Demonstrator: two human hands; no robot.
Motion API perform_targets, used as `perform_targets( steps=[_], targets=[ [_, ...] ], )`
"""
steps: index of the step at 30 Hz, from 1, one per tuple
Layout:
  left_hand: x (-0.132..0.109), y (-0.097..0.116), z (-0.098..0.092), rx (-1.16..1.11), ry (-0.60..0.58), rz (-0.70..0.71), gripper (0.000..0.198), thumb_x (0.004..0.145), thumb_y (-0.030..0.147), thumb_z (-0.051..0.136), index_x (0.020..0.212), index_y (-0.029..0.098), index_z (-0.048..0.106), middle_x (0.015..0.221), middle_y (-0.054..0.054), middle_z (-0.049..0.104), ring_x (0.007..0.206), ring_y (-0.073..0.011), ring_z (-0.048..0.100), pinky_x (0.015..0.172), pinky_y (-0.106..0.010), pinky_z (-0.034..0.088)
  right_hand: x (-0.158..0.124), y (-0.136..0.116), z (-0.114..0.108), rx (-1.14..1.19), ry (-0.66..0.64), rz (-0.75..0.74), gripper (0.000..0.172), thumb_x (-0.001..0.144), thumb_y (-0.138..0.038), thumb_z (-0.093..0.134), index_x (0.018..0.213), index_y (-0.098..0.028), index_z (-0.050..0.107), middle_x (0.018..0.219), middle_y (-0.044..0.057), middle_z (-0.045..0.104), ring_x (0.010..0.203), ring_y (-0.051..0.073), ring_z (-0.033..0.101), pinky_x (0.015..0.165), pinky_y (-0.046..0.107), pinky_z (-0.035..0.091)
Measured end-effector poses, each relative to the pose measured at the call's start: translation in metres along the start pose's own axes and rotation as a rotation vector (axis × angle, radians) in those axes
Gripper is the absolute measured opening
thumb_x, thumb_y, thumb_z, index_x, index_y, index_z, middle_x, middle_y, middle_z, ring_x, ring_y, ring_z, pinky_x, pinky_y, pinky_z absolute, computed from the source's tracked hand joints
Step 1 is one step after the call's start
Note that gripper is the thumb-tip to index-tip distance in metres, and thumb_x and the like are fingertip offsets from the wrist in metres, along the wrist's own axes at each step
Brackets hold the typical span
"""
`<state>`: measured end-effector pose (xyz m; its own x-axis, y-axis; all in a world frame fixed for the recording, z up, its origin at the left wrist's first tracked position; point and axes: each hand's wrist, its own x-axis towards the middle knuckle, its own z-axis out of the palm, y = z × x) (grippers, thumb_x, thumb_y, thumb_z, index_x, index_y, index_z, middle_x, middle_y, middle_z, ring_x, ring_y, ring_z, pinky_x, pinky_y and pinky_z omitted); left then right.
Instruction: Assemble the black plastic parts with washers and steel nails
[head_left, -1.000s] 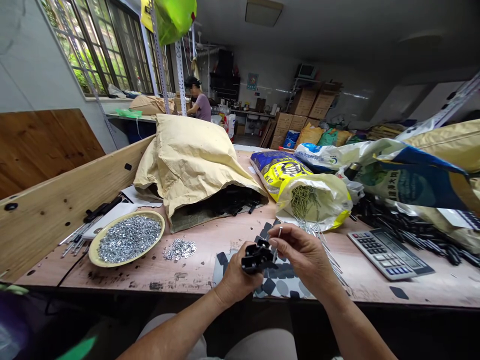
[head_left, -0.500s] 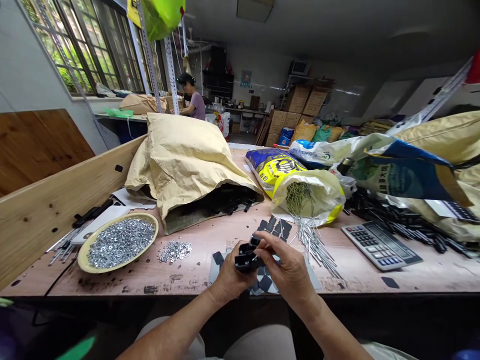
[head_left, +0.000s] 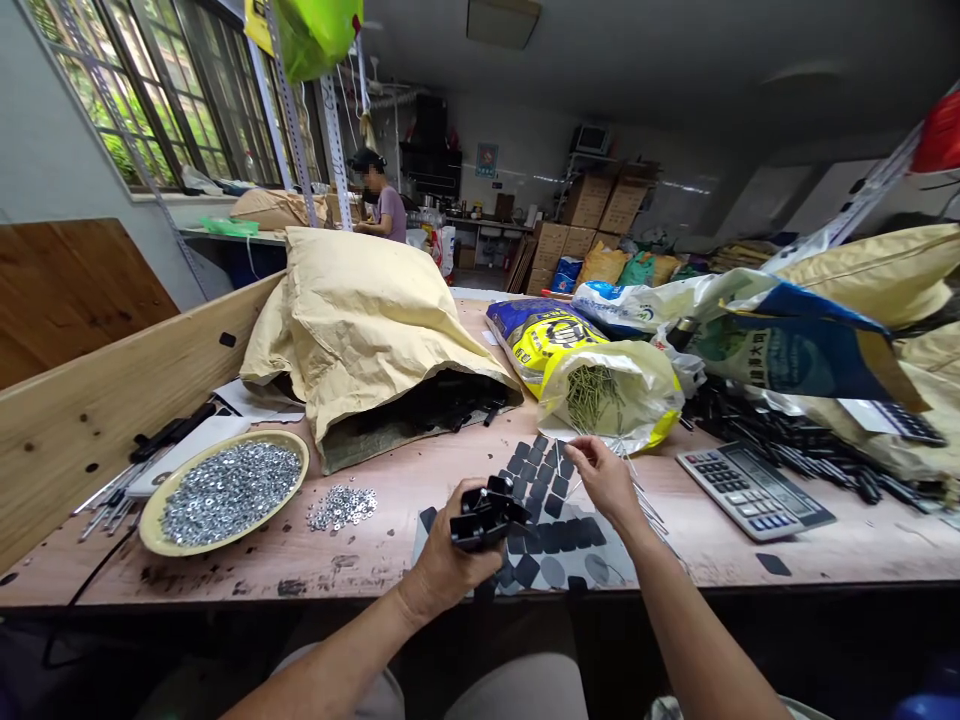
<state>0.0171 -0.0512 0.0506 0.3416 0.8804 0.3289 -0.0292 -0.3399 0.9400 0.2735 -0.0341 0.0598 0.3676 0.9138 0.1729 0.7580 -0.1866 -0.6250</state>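
My left hand (head_left: 459,550) is closed around a bundle of black plastic parts (head_left: 486,515) with open hollow ends, held above the front of the bench. My right hand (head_left: 606,482) reaches out to the right of it, thumb and fingers pinched together. Its fingertips are close to a thin metal rod (head_left: 558,458); whether they grip it or something else small, I cannot make out. Beneath and between the hands lie rows of black rounded-square pads (head_left: 537,490). More thin metal rods (head_left: 651,508) are partly hidden behind my right hand and forearm.
A bowl of small metal nuts (head_left: 146,525) stands left, beside a loose pile of nuts (head_left: 341,507). A paper sack (head_left: 367,320) holds black parts. Behind my right hand lies an open bag of rods (head_left: 660,385). A calculator (head_left: 750,490) sits right. A person (head_left: 386,205) works far back.
My right hand has left the black parts in my left hand and moved right and away from me, toward the rods. My left hand still holds the bundle, slightly further left.
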Motion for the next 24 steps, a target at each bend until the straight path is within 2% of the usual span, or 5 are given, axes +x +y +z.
perform_targets(
  steps=[7, 13, 18, 21, 24],
  targets=[
    [-0.004, 0.002, 0.000, 0.026, -0.019, 0.062, 0.060, 0.065, 0.007, 0.065, 0.121, 0.020, 0.048, 0.102, -0.004, 0.066, 0.085, -0.0178, 0.065, 0.079, -0.029, 0.051, 0.041, 0.029, 0.039, -0.253, -0.078, 0.213, 0.016, 0.081, -0.033, 0.061, 0.078, -0.017, 0.064, 0.083, 0.011, 0.068, 0.088, 0.026, 0.064, 0.076, 0.034, 0.043],
    [0.004, -0.006, -0.007, 0.049, 0.064, 0.062, 0.062, 0.063, 0.008, 0.065, 0.121, 0.021, 0.049, 0.100, -0.003, 0.067, 0.085, -0.0184, 0.064, 0.079, -0.030, 0.052, 0.042, 0.025, 0.041, -0.194, -0.086, 0.185, 0.010, 0.077, -0.023, 0.059, 0.069, -0.016, 0.061, 0.077, 0.012, 0.066, 0.085, 0.027, 0.063, 0.073, 0.035, 0.043],
    [0.013, -0.001, -0.012, 0.022, 0.123, 0.044, 0.056, 0.065, 0.011, 0.064, 0.119, 0.019, 0.048, 0.090, -0.001, 0.066, 0.076, -0.0165, 0.064, 0.073, -0.028, 0.052, 0.026, 0.000, 0.029, 0.014, -0.078, 0.058, 0.027, 0.085, -0.035, 0.053, 0.102, -0.015, 0.062, 0.074, 0.004, 0.063, 0.076, 0.021, 0.062, 0.067, 0.031, 0.047],
    [0.013, 0.000, -0.010, 0.077, 0.108, 0.082, 0.060, 0.064, 0.010, 0.063, 0.121, 0.020, 0.048, 0.098, -0.003, 0.067, 0.082, -0.0178, 0.065, 0.078, -0.030, 0.053, 0.003, -0.038, 0.014, 0.289, -0.106, -0.076, 0.056, 0.087, -0.044, 0.053, 0.135, -0.019, 0.041, 0.080, -0.001, 0.061, 0.070, 0.017, 0.063, 0.063, 0.029, 0.050],
    [0.009, -0.002, -0.004, 0.200, 0.047, 0.137, 0.063, 0.062, 0.006, 0.063, 0.122, 0.021, 0.049, 0.102, -0.003, 0.068, 0.086, -0.0186, 0.066, 0.081, -0.030, 0.053, -0.030, -0.085, -0.007, 0.685, -0.150, -0.314, 0.070, 0.088, -0.042, 0.058, 0.147, -0.028, 0.023, 0.083, -0.003, 0.059, 0.068, 0.014, 0.062, 0.065, 0.030, 0.053]
  ],
)
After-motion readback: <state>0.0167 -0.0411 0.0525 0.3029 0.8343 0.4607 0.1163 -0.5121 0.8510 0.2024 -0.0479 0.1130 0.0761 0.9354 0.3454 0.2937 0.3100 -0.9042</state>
